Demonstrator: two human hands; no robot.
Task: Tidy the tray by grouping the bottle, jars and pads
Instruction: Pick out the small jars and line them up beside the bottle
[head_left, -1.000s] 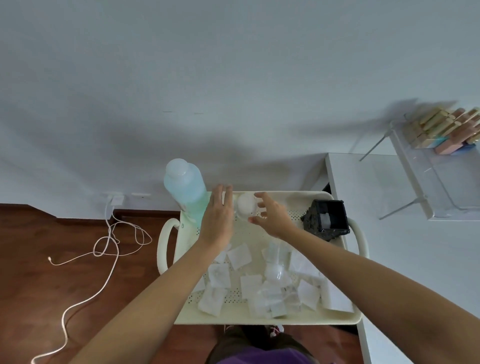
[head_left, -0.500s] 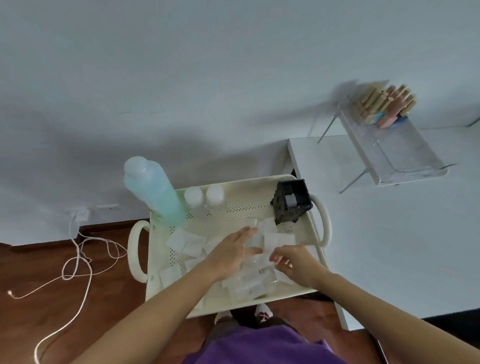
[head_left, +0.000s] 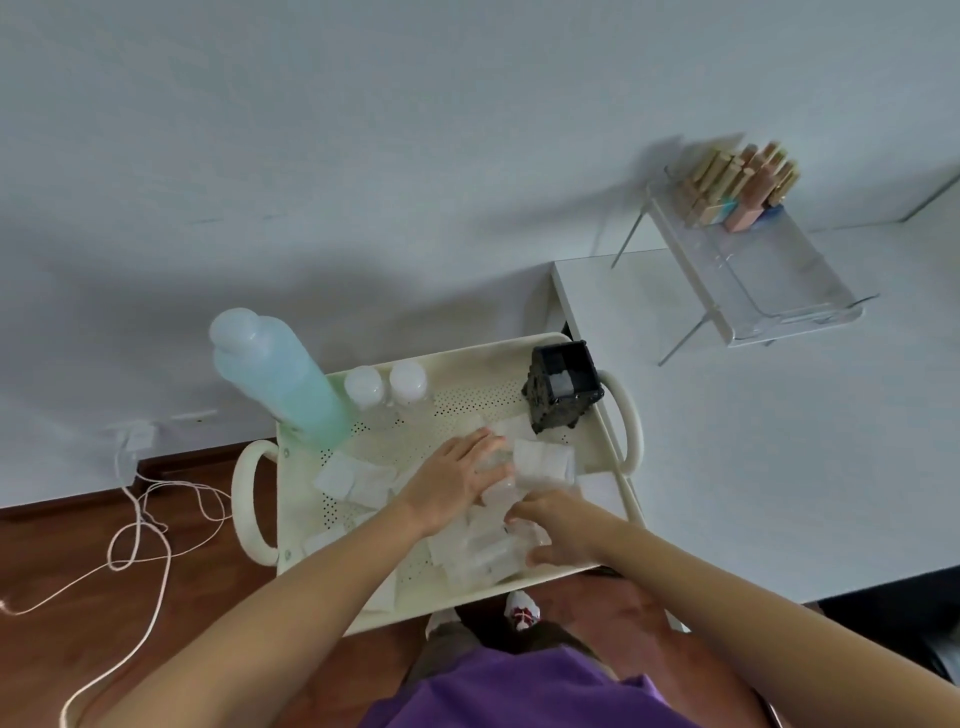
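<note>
Tray (head_left: 457, 605): bottle (head_left: 283, 382) standing at its far-left corner, two jars (head_left: 385, 385) just beside; pads (head_left: 358, 475) lying scattered mid-tray; left hand (head_left: 452, 480) resting flat, fingers spread, on them; right hand (head_left: 558, 527) curling, grip unclear

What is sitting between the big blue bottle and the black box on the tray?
In the head view, two small white-lidded jars stand side by side next to the blue bottle. From them to the black box, the tray floor is bare.

Both arms reaching in from lower frame.
Left hand (head_left: 454, 480) flat, fingers spread, mid-frame; right hand (head_left: 558, 527) curled just beside it.
</note>
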